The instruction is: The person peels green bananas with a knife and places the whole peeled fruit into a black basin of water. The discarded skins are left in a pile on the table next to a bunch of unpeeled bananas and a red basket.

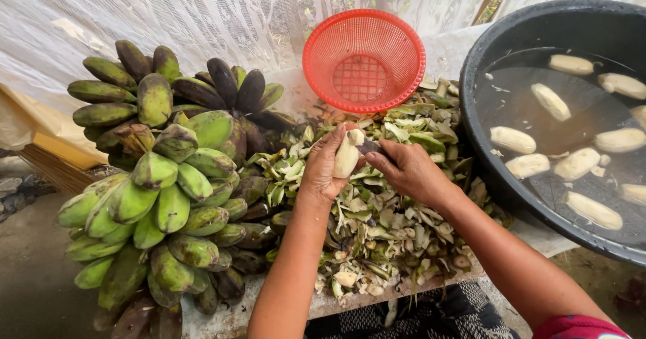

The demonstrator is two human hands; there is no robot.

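Peeled pale banana [347,156], cream-coloured and stubby, stands almost upright in the left hand [324,167] near the middle of the scene, above a heap of green and whitish banana peelings [377,221] that covers the desk [232,319]. That hand's grip is closed round the fruit, fingers curled behind it and thumb on the near side. The right hand [407,167] sits just right of the banana, its grip closed on a small dark knife [370,146] whose blade touches the upper end of the fruit; the handle is hidden inside the fingers.

To the left, a large bunch of unpeeled green bananas [161,177], some blotched dark brown, rests on the desk edge and hangs over its near side. Farther off, a round red plastic mesh basket [364,60] leans on its side against white netting [202,16], its open mouth facing the camera, just beyond the peelings. At the right, a wide black plastic basin [484,50] holds murky water with several peeled pale bananas [579,164] floating in it, well apart from the hands.
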